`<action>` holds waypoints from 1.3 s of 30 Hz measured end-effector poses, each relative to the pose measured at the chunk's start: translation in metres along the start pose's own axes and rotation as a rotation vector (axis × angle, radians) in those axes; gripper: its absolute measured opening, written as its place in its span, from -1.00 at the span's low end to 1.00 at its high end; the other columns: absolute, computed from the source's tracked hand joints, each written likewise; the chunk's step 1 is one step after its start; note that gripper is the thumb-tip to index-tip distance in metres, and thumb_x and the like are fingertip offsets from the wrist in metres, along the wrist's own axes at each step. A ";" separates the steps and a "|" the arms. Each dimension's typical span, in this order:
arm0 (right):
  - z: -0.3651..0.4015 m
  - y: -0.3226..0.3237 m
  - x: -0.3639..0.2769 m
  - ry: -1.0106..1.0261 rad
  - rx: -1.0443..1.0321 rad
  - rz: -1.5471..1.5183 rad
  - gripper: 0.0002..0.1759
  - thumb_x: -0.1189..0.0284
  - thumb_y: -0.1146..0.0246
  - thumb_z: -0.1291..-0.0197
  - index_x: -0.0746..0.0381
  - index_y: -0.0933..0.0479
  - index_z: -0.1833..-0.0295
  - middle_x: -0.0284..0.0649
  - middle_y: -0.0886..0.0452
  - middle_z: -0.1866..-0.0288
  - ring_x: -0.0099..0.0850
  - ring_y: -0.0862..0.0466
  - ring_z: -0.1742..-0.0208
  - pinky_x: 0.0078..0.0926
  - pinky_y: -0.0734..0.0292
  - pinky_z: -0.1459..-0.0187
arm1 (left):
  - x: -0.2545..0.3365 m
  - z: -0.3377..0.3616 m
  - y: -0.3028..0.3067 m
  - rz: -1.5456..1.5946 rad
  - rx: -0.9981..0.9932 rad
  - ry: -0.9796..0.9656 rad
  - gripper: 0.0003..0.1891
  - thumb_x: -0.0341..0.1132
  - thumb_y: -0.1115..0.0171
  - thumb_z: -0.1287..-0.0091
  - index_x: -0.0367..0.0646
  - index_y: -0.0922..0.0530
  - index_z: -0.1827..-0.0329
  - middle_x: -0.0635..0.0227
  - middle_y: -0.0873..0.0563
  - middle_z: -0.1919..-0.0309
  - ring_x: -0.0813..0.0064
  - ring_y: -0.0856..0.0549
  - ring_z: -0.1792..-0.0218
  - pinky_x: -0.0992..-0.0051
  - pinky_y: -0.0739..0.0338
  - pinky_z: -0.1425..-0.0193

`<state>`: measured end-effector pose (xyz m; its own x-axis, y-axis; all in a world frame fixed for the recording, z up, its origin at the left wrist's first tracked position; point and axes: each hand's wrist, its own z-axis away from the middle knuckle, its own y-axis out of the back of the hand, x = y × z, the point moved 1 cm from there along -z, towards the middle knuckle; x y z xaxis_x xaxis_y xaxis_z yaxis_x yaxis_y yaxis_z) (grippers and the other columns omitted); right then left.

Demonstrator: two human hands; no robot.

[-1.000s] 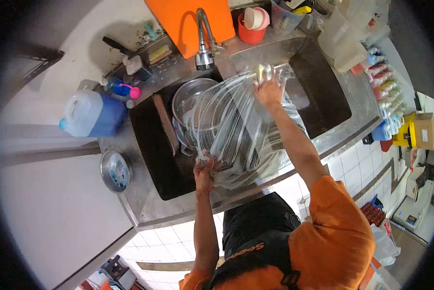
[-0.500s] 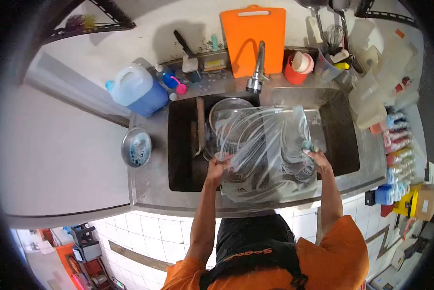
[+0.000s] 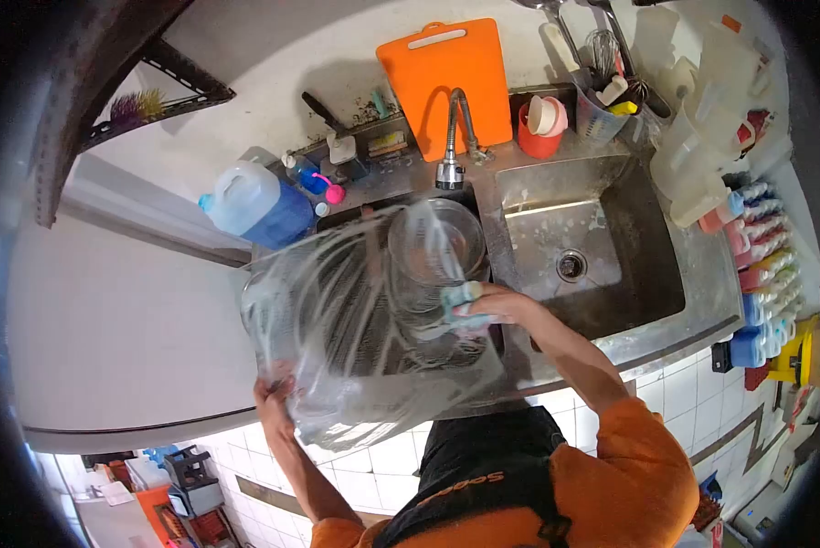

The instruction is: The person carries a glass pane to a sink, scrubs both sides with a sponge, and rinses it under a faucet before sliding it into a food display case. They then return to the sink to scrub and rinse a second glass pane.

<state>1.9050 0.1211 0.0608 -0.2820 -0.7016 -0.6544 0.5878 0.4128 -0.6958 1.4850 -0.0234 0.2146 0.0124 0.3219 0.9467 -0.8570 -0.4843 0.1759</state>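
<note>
My hands are well apart, both at the clear, soap-streaked sheet [image 3: 346, 320], which lies across the left half of the double sink [image 3: 542, 242], nearer me than the tap [image 3: 450, 172] and mostly to its left. My left hand [image 3: 275, 395] is clamped on the sheet's edge, well left of the tap; my right hand [image 3: 503, 304] grips a pale green sponge [image 3: 460, 300] against the sheet, in front of the tap. On my side of the tap, orange lettering [image 3: 485, 479] on my black apron begins with an "S"; I can't read the rest. Through the sheet I see a round metal bowl [image 3: 467, 242] just before the tap, contents unclear. Left of the tap, a jug [image 3: 259, 205] holds blue liquid. To its right, a red cup [image 3: 535, 142] holds paler cups, and beyond that a clear container [image 3: 597, 121] holds a whisk [image 3: 603, 50] and other utensils.
</note>
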 end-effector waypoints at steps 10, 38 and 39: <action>0.045 -0.042 -0.071 0.447 0.257 1.093 -0.66 0.41 -0.43 -0.09 0.24 -0.58 0.02 -0.20 -0.70 0.15 -0.36 -0.68 0.10 -0.35 -0.57 0.03 | 0.001 0.016 0.007 -0.133 0.083 -0.315 -0.81 -0.75 -0.27 -0.04 -0.35 -0.67 0.31 0.24 -0.75 0.17 0.43 -0.70 0.16 0.49 -0.63 0.11; 0.175 0.170 -0.035 0.521 0.718 1.383 -0.54 0.52 -0.30 -0.07 0.14 -0.63 -0.15 -0.16 -0.47 -0.40 -0.10 -0.38 -0.45 -0.19 -0.31 -0.42 | -0.121 -0.071 -0.241 -0.135 -0.868 -0.814 -0.48 -0.02 0.25 -0.55 -0.09 -0.58 -0.28 0.44 -0.59 -0.30 0.35 -0.29 -0.50 0.07 0.37 -0.66; 0.174 0.165 -0.039 0.533 0.664 1.704 -0.55 0.52 -0.28 -0.07 0.14 -0.63 -0.15 -0.15 -0.46 -0.41 -0.08 -0.36 -0.46 -0.19 -0.31 -0.43 | -0.125 -0.072 -0.241 -0.195 -0.854 -0.784 -0.46 0.00 0.29 -0.56 -0.06 -0.58 -0.29 0.45 -0.58 -0.31 0.32 -0.29 -0.51 0.07 0.31 -0.66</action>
<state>2.1448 0.1152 0.0227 0.7336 0.4321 -0.5245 0.5716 0.0250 0.8201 1.6534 0.1117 0.0341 0.2400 -0.4026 0.8834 -0.8689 0.3167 0.3804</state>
